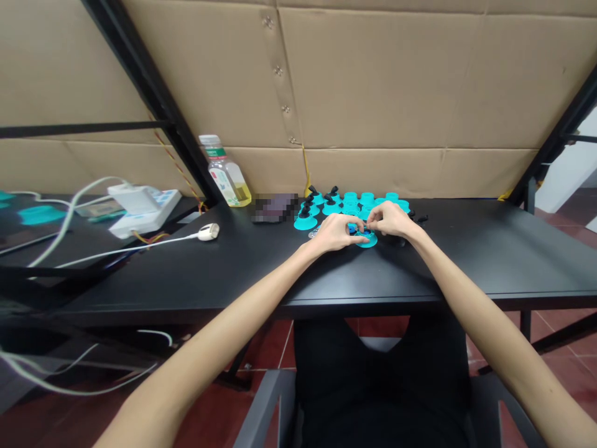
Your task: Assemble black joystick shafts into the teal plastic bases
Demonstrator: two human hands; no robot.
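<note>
Turquoise silicone disc (367, 242) noted flat on the desk, at the front of a crowded group of like turquoise pieces. A small dark-blue piece (352, 228) is seen at the fingers, partly hidden by them. The left hand (333, 233) and right hand (389, 222) are held together above the disc, fingertips meeting; whether either is clamped on anything cannot be told, the grip being masked by the fingers. A dark object (392, 241) is partly visible under the right hand.

Behind the hands stand turquoise cups (354, 202), and to the left, turquoise bases with black knobs (305, 213). All rest on a black desk (466, 261).

Risks judged: a loose pinch could let the small piece drop and skid on the smooth desktop. Knuckles or wrists could knock the closely packed cups, and the black knobs could be caught by a careless sideways sweep. Further left, a plastic bottle (224, 173) holding yellowish liquid could be tipped by a wide reach. A white mouse (208, 231) and its cable could be dragged if snagged by the left forearm.
</note>
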